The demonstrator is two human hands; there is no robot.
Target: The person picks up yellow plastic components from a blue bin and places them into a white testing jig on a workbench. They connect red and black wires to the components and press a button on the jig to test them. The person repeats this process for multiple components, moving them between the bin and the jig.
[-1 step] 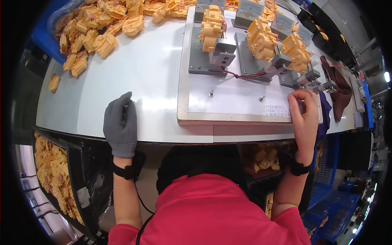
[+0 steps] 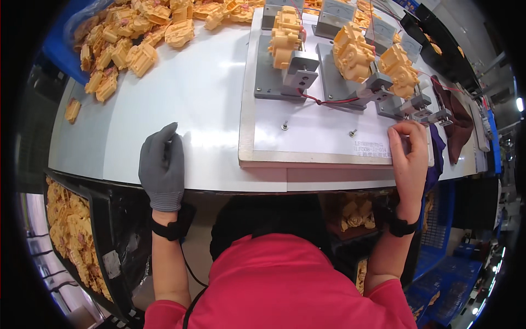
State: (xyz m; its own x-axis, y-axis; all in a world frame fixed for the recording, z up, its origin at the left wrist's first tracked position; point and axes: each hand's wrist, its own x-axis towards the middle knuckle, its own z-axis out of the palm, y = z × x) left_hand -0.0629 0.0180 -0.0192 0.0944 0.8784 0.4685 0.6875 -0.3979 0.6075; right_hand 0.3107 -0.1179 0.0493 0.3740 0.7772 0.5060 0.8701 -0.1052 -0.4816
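My left hand (image 2: 162,164), in a grey glove, rests at the front edge of the white table (image 2: 213,126). Its fingers are drawn together, and nothing shows in them. Bare and loosely curled, my right hand (image 2: 410,151) lies over the front right corner of a white test board (image 2: 312,131), with no held thing visible. Behind it on the board stand three grey fixtures, each carrying a yellow plastic housing: the left one (image 2: 285,41), the middle one (image 2: 353,52) and the right one (image 2: 398,71). Two small toggle switches (image 2: 284,126) stick up near the board's front.
Yellow housings are heaped (image 2: 123,35) at the back left beside a blue bin (image 2: 60,55); one loose housing (image 2: 72,111) lies apart. Panel meters (image 2: 336,15) line the board's rear. A brown cloth (image 2: 453,120) lies at right. A black crate (image 2: 118,236) of housings stands below left.
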